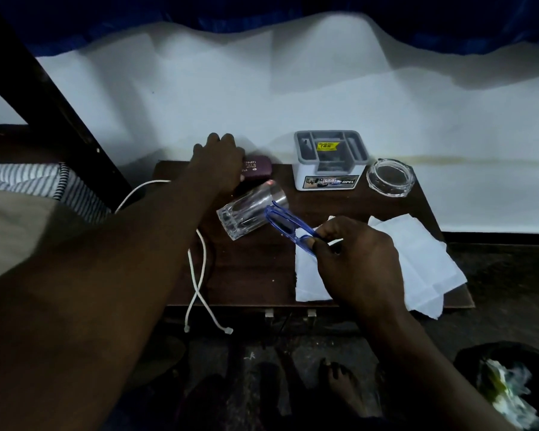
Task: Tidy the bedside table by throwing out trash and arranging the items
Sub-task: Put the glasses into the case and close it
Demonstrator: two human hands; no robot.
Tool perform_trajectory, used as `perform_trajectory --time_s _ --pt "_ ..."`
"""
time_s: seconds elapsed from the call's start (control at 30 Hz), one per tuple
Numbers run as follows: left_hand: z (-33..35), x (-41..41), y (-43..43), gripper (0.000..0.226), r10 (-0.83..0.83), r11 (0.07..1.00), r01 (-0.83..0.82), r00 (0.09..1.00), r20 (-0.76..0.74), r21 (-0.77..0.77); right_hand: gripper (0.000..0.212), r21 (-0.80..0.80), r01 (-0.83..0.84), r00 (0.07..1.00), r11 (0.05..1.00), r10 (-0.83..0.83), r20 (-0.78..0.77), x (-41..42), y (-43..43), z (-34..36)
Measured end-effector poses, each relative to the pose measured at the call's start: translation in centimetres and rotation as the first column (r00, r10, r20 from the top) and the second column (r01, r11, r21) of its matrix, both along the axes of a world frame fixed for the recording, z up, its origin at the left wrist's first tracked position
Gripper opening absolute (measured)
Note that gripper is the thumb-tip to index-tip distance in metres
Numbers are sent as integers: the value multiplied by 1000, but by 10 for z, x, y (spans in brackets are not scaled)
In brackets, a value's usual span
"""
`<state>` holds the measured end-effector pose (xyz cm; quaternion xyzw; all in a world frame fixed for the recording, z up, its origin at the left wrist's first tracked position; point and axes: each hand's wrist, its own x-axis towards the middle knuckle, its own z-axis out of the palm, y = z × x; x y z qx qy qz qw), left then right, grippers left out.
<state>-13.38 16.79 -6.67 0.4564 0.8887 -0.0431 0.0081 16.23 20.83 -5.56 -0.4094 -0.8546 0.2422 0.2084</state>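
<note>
My right hand (352, 259) pinches folded blue-framed glasses (288, 223) over the dark wooden bedside table (246, 269). My left hand (217, 160) reaches to the table's back left and grips a maroon glasses case (259, 169); its fingers are curled round the case's left end. A clear drinking glass (249, 211) lies on its side between my two hands. White tissue sheets (417, 262) lie spread under and to the right of my right hand.
A grey and white organiser box (329, 160) stands at the back, a glass ashtray (389, 177) to its right. A white cable (199, 269) hangs over the table's left front edge. A dark bin with trash (507, 390) sits on the floor, lower right. A bed is at left.
</note>
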Motion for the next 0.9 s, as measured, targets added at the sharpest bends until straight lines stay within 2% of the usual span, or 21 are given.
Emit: perform_trajectory --time_s 0.17,0.27,0.43,0.53,0.6,0.8,0.87,0.9 --pt "-7 6 -21 58 8 998 -15 992 123 53 12 -6 -21 1000 1000 21 0 0 -3 1" --pt "-2 16 -34 61 81 978 -109 985 155 179 12 -23 -7 1000 1000 6 -21 -1 -4 3" --pt "15 51 -65 60 86 854 -182 973 214 487 10 -65 -15 997 998 10 -81 -1 -7 13" --pt "26 72 -84 47 64 791 -266 932 357 551 6 -77 -27 995 997 19 -100 -3 -9 19" --pt "35 86 -94 38 7 794 -290 883 470 535 5 -91 -26 992 996 15 -127 -3 -12 22" --pt "51 145 -119 48 -64 756 -424 710 702 499 7 -254 27 928 967 -119 -352 -3 -19 32" --pt "54 160 -127 52 -84 699 -531 605 792 480 7 -287 35 914 957 -147 -378 -3 -19 33" --pt "53 168 -131 55 -126 642 -608 517 847 467 7 -304 39 907 952 -161 -388 -3 -18 34"
